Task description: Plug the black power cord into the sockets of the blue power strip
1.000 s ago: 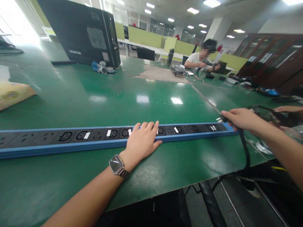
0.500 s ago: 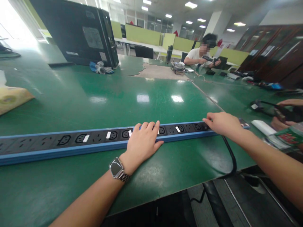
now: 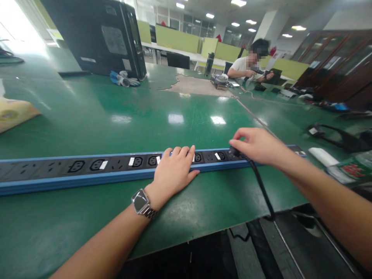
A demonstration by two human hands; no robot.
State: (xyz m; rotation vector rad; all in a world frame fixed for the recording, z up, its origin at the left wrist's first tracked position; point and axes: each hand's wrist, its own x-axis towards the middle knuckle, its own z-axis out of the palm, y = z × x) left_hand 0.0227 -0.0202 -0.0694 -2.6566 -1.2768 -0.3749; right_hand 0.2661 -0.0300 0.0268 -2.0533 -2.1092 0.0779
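A long blue power strip (image 3: 78, 181) with black sockets and small white stickers lies across the green table. My left hand (image 3: 174, 168) rests flat over its middle, fingers on the far edge and thumb on the near side, holding nothing. Just above the strip's right part, my right hand (image 3: 250, 145) pinches a black plug (image 3: 234, 151). From the plug a black cable (image 3: 261, 184) runs down past the table's front edge. Whether the plug's tip touches a socket cannot be made out.
A black computer case (image 3: 116, 38) stands at the back left beside gloves (image 3: 123, 78). Yellow packaging (image 3: 17, 112) is at the left edge. At the right lie a bottle (image 3: 351, 166) and a black device (image 3: 328, 135). A person (image 3: 252, 64) sits across the table.
My right hand has lifted off the strip's right part and moved left with the plug, dragging the cable. My left hand stays in place. Another person's hands at the right edge are gone from view.
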